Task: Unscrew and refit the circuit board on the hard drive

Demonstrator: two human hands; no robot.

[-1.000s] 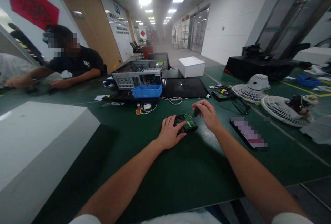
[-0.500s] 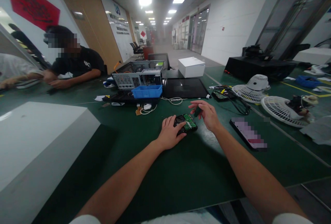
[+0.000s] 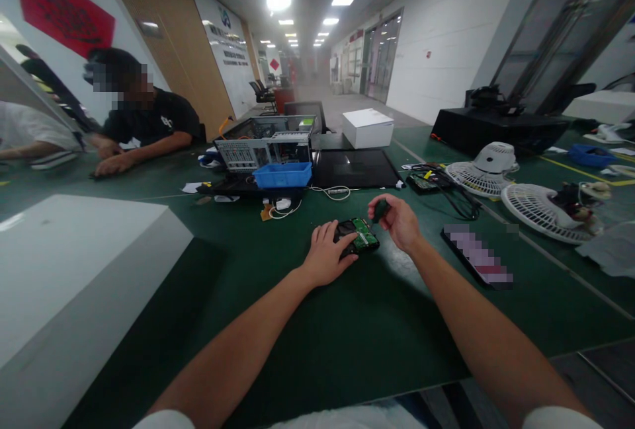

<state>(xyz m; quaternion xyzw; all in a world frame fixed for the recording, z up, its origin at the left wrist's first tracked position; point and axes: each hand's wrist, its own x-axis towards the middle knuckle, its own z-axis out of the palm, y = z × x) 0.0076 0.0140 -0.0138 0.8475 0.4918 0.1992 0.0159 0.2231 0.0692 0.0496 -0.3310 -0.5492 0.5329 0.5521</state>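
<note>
A black hard drive with a green circuit board (image 3: 361, 236) lies on the green table mat (image 3: 317, 336). My left hand (image 3: 325, 258) rests on its left side, fingers spread over it and holding it down. My right hand (image 3: 399, 221) hovers just right of the drive, fingers curled around a small dark tool handle (image 3: 380, 209) that stands nearly upright over the drive's right edge.
A white box (image 3: 74, 270) sits at near left. Behind the drive are an open computer case (image 3: 265, 145), a blue bin (image 3: 282, 174), a black panel (image 3: 353, 168) and a white carton (image 3: 367, 126). White fan parts (image 3: 540, 212) and a flat dark device (image 3: 476, 256) lie right. Another person (image 3: 143, 126) works at far left.
My right hand's fingers have closed more tightly round the tool handle and tipped it upright. The person at far left has drawn a hand back. My left hand has stayed put.
</note>
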